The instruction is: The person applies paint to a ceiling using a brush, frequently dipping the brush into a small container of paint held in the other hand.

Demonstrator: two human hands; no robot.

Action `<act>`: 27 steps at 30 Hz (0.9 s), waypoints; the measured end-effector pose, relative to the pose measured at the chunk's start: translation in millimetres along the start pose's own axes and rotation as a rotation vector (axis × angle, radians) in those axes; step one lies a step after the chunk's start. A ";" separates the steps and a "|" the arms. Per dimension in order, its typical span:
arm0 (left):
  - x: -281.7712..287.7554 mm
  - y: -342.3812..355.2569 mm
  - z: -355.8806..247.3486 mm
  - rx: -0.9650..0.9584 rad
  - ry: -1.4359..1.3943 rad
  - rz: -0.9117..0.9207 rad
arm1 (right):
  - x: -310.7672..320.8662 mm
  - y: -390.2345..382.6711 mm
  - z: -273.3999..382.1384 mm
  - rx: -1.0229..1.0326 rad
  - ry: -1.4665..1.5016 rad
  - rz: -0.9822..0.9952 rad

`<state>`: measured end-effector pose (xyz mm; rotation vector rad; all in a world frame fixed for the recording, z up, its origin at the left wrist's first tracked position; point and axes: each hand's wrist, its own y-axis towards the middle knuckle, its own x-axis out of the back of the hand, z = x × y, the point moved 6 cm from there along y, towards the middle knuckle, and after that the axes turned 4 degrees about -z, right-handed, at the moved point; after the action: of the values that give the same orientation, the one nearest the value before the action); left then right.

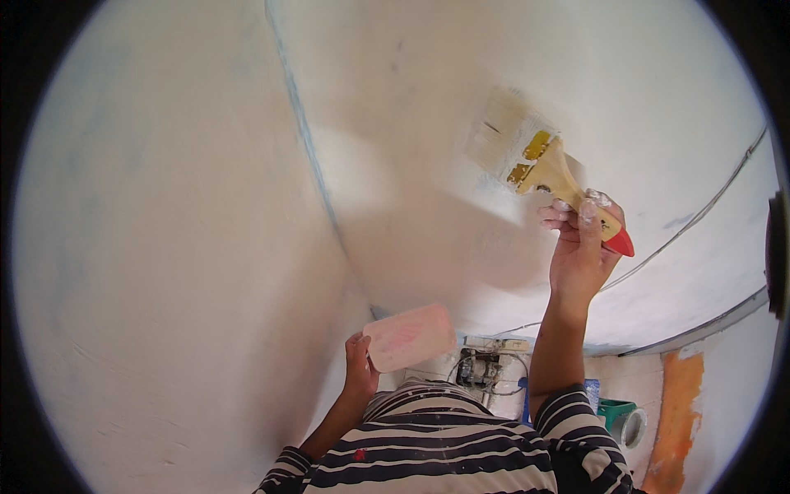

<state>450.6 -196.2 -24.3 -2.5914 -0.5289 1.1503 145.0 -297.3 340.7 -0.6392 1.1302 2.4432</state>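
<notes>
My right hand (pixel 578 251) is raised to the right of the middle, its thumb and fingers closed around the wooden handle of a wide flat paintbrush (pixel 550 170). The handle ends in a red tip, and white paint coats the bristles and the fingertips. The bristles point up and left and appear to lie against the pale wall (pixel 428 90). Lower down, my left hand (pixel 360 364) grips the left end of a pink plastic container (pixel 411 336), a rounded rectangle with whitish smears. Its depth and contents cannot be made out.
Two walls meet at a corner marked by a bluish line (pixel 306 136). A thin cable (pixel 699 216) runs along the right-hand wall. Below stand a paint-splashed object with a dark, cabled middle (pixel 480 370) and a green container (pixel 613 410). An orange patch (pixel 679 412) shows at lower right.
</notes>
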 end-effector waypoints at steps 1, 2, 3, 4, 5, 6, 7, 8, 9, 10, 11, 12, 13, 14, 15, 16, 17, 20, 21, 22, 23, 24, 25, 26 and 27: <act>0.2 1.5 -2.4 -0.005 0.006 0.001 | -0.9 3.2 1.3 0.001 0.006 -0.005; 2.1 3.6 -4.1 -0.008 0.003 -0.016 | -1.5 6.9 1.5 -0.014 -0.039 -0.007; 1.4 4.4 -4.8 -0.006 -0.003 -0.030 | -1.1 9.3 3.0 -0.027 -0.089 -0.008; -0.5 4.3 -5.1 -0.007 0.000 -0.027 | 0.1 9.7 6.7 -0.024 -0.088 -0.011; -2.0 3.6 -4.7 0.000 -0.012 -0.029 | 0.1 8.9 10.1 -0.037 -0.034 0.011; -2.9 0.9 -2.5 0.012 -0.028 -0.037 | -0.9 7.3 10.9 -0.054 0.015 0.037; -4.4 -0.7 -1.2 0.015 -0.029 -0.039 | -1.4 7.3 9.9 -0.056 0.012 0.038; -5.8 -1.5 -0.3 0.017 -0.026 -0.043 | -1.2 8.3 7.7 -0.053 -0.011 0.025; -9.8 -2.3 0.0 0.018 -0.023 -0.044 | 0.4 10.1 7.7 -0.046 -0.034 0.011; -13.0 -4.3 -0.2 0.020 -0.025 -0.043 | 3.1 10.8 7.9 -0.044 -0.035 0.013; -15.9 -6.8 -0.4 0.023 -0.007 -0.042 | 7.6 12.0 8.0 -0.044 -0.017 0.001; -17.1 -9.7 -1.2 0.027 0.013 -0.046 | 11.1 12.0 7.8 -0.049 0.003 -0.012; -18.1 -11.4 -2.2 0.029 0.013 -0.048 | 12.4 11.7 8.4 -0.052 0.001 -0.012; -18.7 -12.5 -3.1 0.031 0.019 -0.056 | 13.9 11.2 8.3 -0.065 -0.011 -0.018; -18.3 -13.0 -4.1 0.033 0.026 -0.061 | 15.3 10.3 9.0 -0.075 -0.022 -0.024; -16.7 -12.7 -3.4 0.034 0.027 -0.059 | 18.8 10.2 8.8 -0.074 -0.023 -0.026; -15.4 -11.2 -2.3 0.027 0.018 -0.041 | 22.9 10.4 6.8 -0.075 -0.010 -0.001; -17.7 -12.8 0.3 0.039 0.005 -0.030 | 34.6 8.2 3.9 -0.108 0.010 0.012; -16.6 -15.0 0.4 0.050 0.000 -0.041 | 37.7 5.8 1.6 -0.142 0.024 0.003; -11.8 -14.3 3.2 0.052 0.001 -0.044 | 41.3 4.1 0.4 -0.145 0.023 0.002; -5.8 -11.3 7.7 0.049 0.013 -0.026 | 46.4 2.6 -0.9 -0.142 -0.018 -0.014; -5.0 -9.5 9.3 0.047 0.025 -0.004 | 51.4 2.0 -0.9 -0.135 -0.061 -0.031; -2.8 -8.0 11.2 0.050 0.026 -0.003 | 55.5 1.5 -0.7 -0.135 -0.064 -0.033; -1.3 -6.6 13.8 0.063 0.035 0.009 | 60.1 0.9 -1.4 -0.154 -0.037 -0.043; -1.3 -6.6 13.7 0.075 0.047 0.019 | 64.3 -0.7 -3.2 -0.176 -0.007 -0.055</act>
<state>438.0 -189.6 -30.0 -2.5577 -0.4435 1.0902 93.0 -290.2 303.5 -0.7033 0.8895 2.5134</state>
